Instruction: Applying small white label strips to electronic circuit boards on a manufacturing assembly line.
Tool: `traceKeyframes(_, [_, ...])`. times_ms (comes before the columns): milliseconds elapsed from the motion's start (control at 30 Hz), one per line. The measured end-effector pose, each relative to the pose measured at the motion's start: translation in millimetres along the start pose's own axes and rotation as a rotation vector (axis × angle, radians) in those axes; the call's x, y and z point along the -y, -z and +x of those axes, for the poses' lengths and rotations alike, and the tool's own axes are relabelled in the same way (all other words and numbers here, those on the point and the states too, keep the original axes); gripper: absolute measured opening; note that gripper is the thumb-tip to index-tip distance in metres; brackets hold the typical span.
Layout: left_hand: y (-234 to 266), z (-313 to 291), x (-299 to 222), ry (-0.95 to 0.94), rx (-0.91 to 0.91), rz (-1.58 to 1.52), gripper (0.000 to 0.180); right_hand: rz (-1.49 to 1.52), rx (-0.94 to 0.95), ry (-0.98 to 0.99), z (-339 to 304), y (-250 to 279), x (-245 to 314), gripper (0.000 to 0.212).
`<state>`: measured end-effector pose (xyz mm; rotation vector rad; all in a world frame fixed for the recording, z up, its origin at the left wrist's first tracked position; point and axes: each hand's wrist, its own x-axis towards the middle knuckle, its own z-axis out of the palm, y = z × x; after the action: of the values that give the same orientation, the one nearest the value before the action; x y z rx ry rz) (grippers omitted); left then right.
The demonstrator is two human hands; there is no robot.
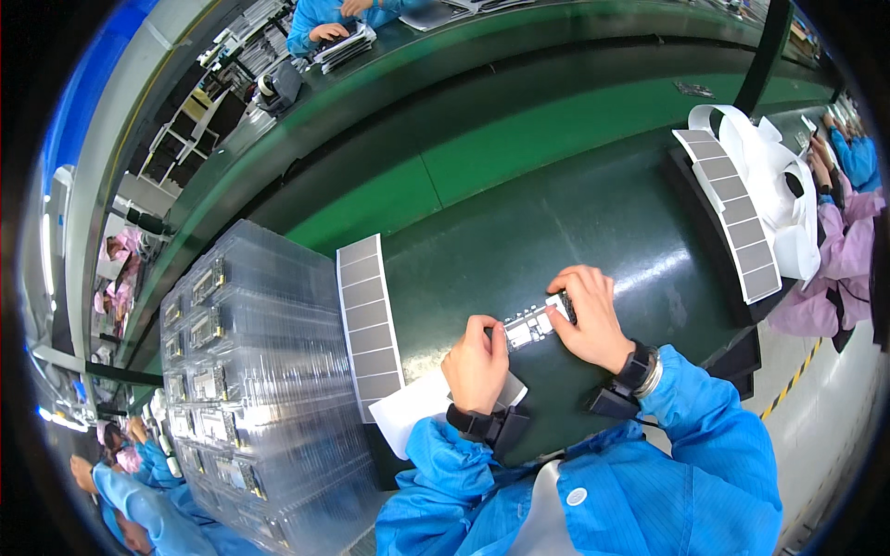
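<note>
circuit board (528, 329) is over the middle of the green bench (464, 259), contact unclear. left hand (476, 364) pinches its left end, right hand (593, 320) grips the right end, probably to steady it. label sheet (371, 320) lies left, beside stacked trays (297, 371), likely for reach. forearms converge, thumbs inward, fingers curled.

A head-worn fisheye looks down from close above the green table (519, 222).

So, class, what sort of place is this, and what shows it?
Probably an electronics factory: a circuit board being handled, stacked clear trays holding more boards, and a blue-sleeved co-worker opposite.
</note>
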<state>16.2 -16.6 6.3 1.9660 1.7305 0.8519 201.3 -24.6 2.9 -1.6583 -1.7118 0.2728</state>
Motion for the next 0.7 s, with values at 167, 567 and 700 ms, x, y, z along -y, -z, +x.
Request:
traceKeyframes(167, [0.6, -0.7, 2.4, 0.074, -0.051, -0.168, 0.013, 0.116, 0.339, 0.392, 20.7, 19.0, -14.2, 0.058])
traceKeyframes(567, [-0.3, -2.5, 0.7, 0.056, -0.026, -0.177, 0.014, 0.237, 0.093, 0.33, 115.0, -24.4, -53.6, 0.061])
traceKeyframes(700, [1.4, -1.6, 3.2, 0.064, -0.042, -0.181, 0.014, 0.175, -0.068, 0.237, 176.5, -45.0, -75.0, 0.06])
